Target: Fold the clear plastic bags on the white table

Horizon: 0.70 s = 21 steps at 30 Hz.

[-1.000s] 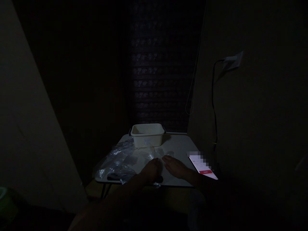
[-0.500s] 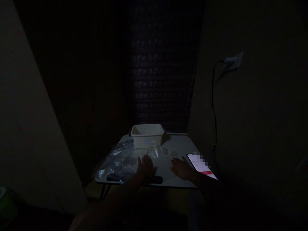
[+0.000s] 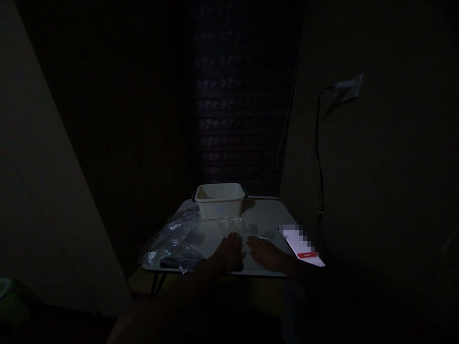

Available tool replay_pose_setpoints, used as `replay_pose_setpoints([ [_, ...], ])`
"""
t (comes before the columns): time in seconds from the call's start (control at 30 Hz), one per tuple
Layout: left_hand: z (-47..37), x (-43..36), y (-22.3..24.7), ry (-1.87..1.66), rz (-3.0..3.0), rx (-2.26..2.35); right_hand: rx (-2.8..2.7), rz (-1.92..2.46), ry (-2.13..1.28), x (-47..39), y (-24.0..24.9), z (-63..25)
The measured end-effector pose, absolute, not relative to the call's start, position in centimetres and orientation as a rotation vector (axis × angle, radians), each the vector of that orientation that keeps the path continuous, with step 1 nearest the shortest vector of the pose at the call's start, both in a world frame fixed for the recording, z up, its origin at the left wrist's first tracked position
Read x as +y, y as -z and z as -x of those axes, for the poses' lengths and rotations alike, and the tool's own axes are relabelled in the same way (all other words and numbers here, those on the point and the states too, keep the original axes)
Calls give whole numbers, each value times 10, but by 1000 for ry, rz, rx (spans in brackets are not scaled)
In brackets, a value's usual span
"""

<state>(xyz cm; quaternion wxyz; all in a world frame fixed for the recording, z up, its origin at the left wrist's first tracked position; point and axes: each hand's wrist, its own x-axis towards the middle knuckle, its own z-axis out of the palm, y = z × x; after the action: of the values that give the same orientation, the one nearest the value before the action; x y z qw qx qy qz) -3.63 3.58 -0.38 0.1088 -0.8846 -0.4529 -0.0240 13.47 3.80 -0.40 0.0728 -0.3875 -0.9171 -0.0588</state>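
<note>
My left hand (image 3: 229, 252) lies palm down near the front of a small white folding table (image 3: 267, 208), fingers stretched forward, over part of a dark slot in the tabletop. Close on its right, my right hand (image 3: 267, 253) rests flat too, its fingers pointing inward. Just beyond the fingertips are several small clear plastic pieces, among them one clear packet (image 3: 253, 230); the dim light hides their detail. Neither hand visibly grips anything. Behind them stands a white plastic tub (image 3: 220, 209) with dark side handles, its contents unclear.
Crumpled clear plastic bags (image 3: 172, 236) cover the table's left side. A lit phone (image 3: 301, 246) lies at the right edge. A black cable (image 3: 317, 143) hangs from a wall socket (image 3: 353, 88). A dark blind (image 3: 229, 105) hangs behind; a green object (image 3: 10, 306) is at lower left.
Both hands have come closer together, my left moving right and my right slightly left. The small clear pieces in front of them have shifted a little to the right.
</note>
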Motion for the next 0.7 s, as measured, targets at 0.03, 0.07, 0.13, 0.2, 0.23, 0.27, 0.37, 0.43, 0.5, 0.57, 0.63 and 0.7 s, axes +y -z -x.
replay_pose_setpoints([
  [0.03, 34, 34, 10, 64, 2609, -1335, -2755, 1136, 164, 37, 7, -135],
  [0.07, 32, 31, 15, 66, 2600, -1353, -2758, 1132, 155, 38, 10, -135],
  [0.13, 32, 27, 21, 60, 2589, -1384, -2758, 1189, 143, 41, 13, -137],
  [0.2, 31, 21, 23, 44, 2582, -1423, -2752, 1284, 148, 47, 13, -140],
  [0.23, 31, 18, 22, 35, 2582, -1438, -2744, 1339, 155, 51, 13, -142],
  [0.27, 30, 15, 20, 27, 2582, -1453, -2734, 1397, 167, 55, 11, -144],
  [0.37, 25, 5, 10, -2, 2580, -1468, -2639, 1599, 254, 66, 4, -149],
  [0.43, 22, 2, 0, -8, 2576, -1449, -2551, 1695, 350, 71, -3, -152],
  [0.5, 20, 4, -10, -1, 2604, -1402, -2516, 1712, 428, 72, -10, -151],
  [0.57, 20, 10, -15, -6, 2653, -1366, -2583, 1636, 438, 71, -14, -148],
  [0.63, 22, 17, -14, 42, 2697, -1311, -2707, 1494, 389, 69, -13, -144],
  [0.7, 25, 22, -8, 87, 2696, -1298, -2798, 1374, 343, 67, -8, -140],
])
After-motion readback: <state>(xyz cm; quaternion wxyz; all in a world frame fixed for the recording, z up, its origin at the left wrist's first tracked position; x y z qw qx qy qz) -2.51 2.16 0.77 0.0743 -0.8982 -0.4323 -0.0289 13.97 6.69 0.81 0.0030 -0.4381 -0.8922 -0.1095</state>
